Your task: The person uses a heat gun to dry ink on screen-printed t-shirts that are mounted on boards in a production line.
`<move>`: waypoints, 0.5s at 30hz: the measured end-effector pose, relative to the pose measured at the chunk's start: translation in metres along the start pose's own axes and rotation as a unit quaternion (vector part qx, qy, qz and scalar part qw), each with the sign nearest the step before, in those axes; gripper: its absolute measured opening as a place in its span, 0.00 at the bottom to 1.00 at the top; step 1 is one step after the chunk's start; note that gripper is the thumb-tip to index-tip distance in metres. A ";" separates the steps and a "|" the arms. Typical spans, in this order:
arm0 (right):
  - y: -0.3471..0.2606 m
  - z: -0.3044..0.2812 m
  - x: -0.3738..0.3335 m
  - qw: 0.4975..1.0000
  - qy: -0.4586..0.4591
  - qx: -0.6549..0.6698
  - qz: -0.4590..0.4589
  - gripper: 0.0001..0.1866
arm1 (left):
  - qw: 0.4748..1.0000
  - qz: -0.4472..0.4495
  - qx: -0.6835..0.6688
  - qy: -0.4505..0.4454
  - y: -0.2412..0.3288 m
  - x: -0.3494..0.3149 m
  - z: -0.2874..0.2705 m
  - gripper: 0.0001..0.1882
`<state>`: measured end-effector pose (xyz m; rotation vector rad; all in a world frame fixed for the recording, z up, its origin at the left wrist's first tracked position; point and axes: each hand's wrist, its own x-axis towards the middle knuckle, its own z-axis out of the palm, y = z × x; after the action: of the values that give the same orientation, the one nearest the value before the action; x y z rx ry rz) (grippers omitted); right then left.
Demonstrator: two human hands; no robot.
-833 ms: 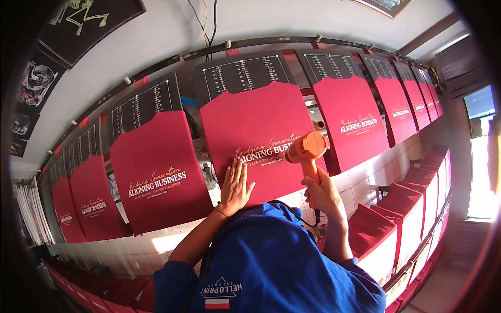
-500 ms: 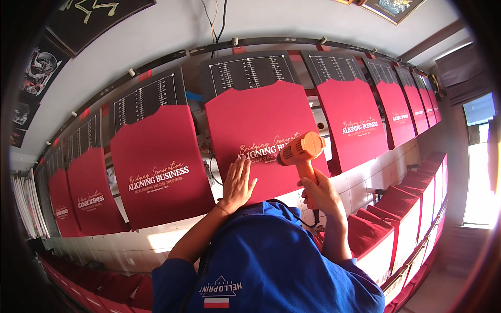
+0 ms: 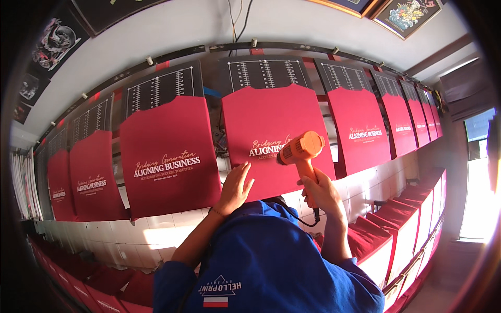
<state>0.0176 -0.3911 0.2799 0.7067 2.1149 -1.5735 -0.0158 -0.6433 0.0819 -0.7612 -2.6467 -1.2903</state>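
In my right hand (image 3: 322, 193) I grip an orange heat gun (image 3: 303, 151) by its handle, its dark nozzle over the print on the red T-shirt (image 3: 282, 115) in front of me. The gun's body hides part of the white and gold lettering. A dark cord runs from the handle toward my waist. My left hand (image 3: 236, 188), fingers stretched out, lies at the shirt's lower left, just below the print; whether it presses on the cloth I cannot tell. The shirt is spread over a black board (image 3: 266, 73) with white ruled scales.
More printed red shirts lie on boards to the left (image 3: 169, 151) and right (image 3: 360, 125). Along the back runs a dark rail (image 3: 172, 53). Behind me at right, a lower row of red shirts (image 3: 402, 214) hangs over boards. A bright window (image 3: 477, 177) is at far right.
The whole view has shifted, so the shirts appear a little further right and the shirt in front sits differently under the gun. Both hands keep nearly the same pose.
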 end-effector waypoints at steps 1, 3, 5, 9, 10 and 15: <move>0.000 -0.001 0.000 1.000 -0.009 0.007 0.002 0.16 | 1.000 -0.025 -0.016 0.005 0.001 -0.007 -0.008 0.25; 0.002 0.003 0.001 1.000 -0.004 -0.012 -0.003 0.16 | 0.997 -0.057 -0.030 0.049 0.003 -0.017 -0.020 0.17; -0.001 0.002 0.002 0.999 -0.014 -0.032 0.011 0.17 | 0.991 -0.109 -0.059 0.053 0.000 -0.029 -0.030 0.13; -0.003 -0.004 0.005 0.999 -0.033 -0.038 0.016 0.17 | 0.984 -0.158 -0.059 0.054 0.016 -0.046 -0.042 0.08; 0.001 -0.004 0.005 0.999 -0.025 -0.030 0.004 0.17 | 0.982 -0.172 -0.060 0.052 0.022 -0.049 -0.042 0.08; 0.012 -0.022 0.011 1.000 0.009 0.026 0.003 0.15 | 0.981 -0.175 -0.078 -0.001 0.042 -0.065 -0.043 0.09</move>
<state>0.0159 -0.3657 0.2707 0.7467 2.0885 -1.6300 0.0550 -0.6795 0.1195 -0.3145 -2.7948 -1.5923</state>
